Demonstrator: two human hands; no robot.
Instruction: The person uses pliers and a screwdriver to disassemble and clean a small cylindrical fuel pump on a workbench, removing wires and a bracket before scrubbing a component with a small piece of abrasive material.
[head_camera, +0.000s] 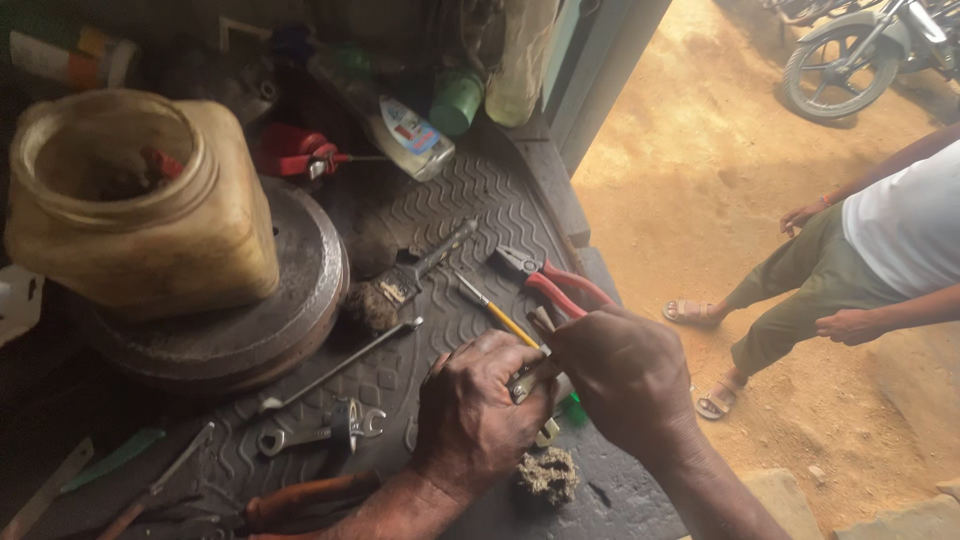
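The big yellowish plastic jar (140, 200) sits at the back left on a heavy round metal disc (300, 300), which rests on the ribbed black rubber mat (470, 190) that covers the bench. Out past the edge, on the sandy ground, a bystander's legs (800, 290) in olive trousers and sandals stand well apart from the work.

On the mat lie red-handled pliers (550, 280), just beyond the hands, with a worn wire brush (400, 285) and a yellow-handled screwdriver (495, 312) near them. A long thin rod (340, 365) and a small spanner (320, 432) lie to the left, and a wad of dirty fibre (548, 475) sits just below the hands.

The left hand (470, 410) is curled tight around a small metal part (530, 383), which pokes out between the two fists at the middle of the mat. The right hand (625, 375) is closed too, fingers pinched on the same piece from the other side (what exactly they pinch is hidden).

To my eye, fine work like this goes best with the left hand braced low against the mat, so only the right one moves.
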